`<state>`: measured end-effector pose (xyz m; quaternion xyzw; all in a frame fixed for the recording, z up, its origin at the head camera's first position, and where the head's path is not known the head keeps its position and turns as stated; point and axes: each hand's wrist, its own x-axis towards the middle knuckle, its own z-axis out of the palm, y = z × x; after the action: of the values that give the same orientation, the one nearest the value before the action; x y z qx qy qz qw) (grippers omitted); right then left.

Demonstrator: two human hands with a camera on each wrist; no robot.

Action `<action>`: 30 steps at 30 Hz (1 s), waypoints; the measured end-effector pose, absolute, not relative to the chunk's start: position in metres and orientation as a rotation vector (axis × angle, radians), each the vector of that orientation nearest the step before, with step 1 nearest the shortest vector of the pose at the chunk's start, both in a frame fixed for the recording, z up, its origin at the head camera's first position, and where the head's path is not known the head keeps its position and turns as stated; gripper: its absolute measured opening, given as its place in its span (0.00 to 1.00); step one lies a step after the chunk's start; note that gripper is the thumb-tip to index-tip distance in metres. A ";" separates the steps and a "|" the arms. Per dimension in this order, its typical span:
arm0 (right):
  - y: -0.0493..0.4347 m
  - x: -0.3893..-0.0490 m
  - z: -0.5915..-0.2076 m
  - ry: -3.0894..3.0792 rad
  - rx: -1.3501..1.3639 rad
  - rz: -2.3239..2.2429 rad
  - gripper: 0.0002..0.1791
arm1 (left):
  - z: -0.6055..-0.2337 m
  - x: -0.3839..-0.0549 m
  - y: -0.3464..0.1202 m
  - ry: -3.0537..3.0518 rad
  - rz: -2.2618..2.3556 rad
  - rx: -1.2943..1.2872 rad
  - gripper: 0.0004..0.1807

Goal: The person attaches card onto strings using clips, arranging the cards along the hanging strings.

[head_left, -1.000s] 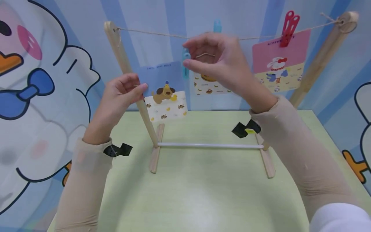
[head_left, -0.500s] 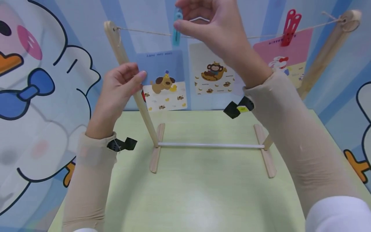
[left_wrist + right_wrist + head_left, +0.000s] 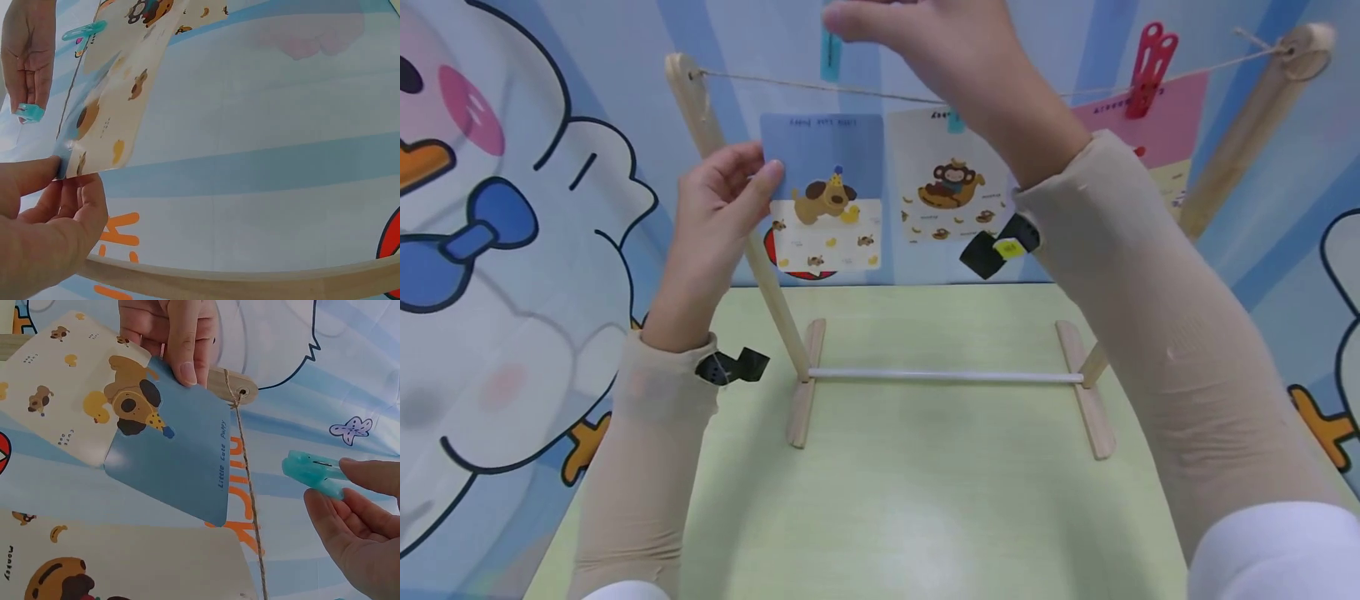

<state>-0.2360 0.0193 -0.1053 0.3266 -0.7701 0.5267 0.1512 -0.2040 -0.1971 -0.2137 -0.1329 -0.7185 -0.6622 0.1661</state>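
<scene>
My left hand (image 3: 718, 221) pinches the left edge of a blue-and-white puppy card (image 3: 823, 154) between thumb and fingers. The card's top edge is just below the string (image 3: 790, 82), with a small gap in the right wrist view. Above the string, my right hand (image 3: 962, 75) pinches a teal clothespin (image 3: 312, 469) between thumb and fingers. In the head view its fingers are partly cut off by the top edge. A monkey card (image 3: 951, 179) hangs beside the puppy card, under another teal clothespin (image 3: 955, 122); my right wrist partly hides it.
A wooden post (image 3: 692, 108) holds the string at the left, and a second post (image 3: 1255, 125) at the right. A red clothespin (image 3: 1150, 71) holds a pink card (image 3: 1183, 117) on the string. A white rod (image 3: 940, 377) joins the feet on the green table (image 3: 925, 492).
My right hand has risen with the teal clothespin, from below the string to above it, and shifted left. My left hand has lifted the puppy card toward the string and straightened it.
</scene>
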 end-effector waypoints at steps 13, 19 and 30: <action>0.004 -0.247 -0.105 -2.379 0.815 1.497 0.12 | -0.211 -0.207 -0.189 -2.003 -1.858 -0.306 0.19; 0.000 -0.251 -0.108 -2.328 0.794 1.610 0.11 | -0.209 -0.207 -0.181 -1.899 -1.887 -0.328 0.17; -0.003 -0.249 -0.111 -2.326 0.850 1.679 0.17 | -0.204 -0.198 -0.172 -1.911 -1.820 -0.312 0.18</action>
<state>-0.2493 -0.0034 -0.1110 0.2832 -0.7752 0.5597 0.0747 -0.1982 -0.1725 -0.2041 -0.1142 -0.6981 -0.6649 0.2399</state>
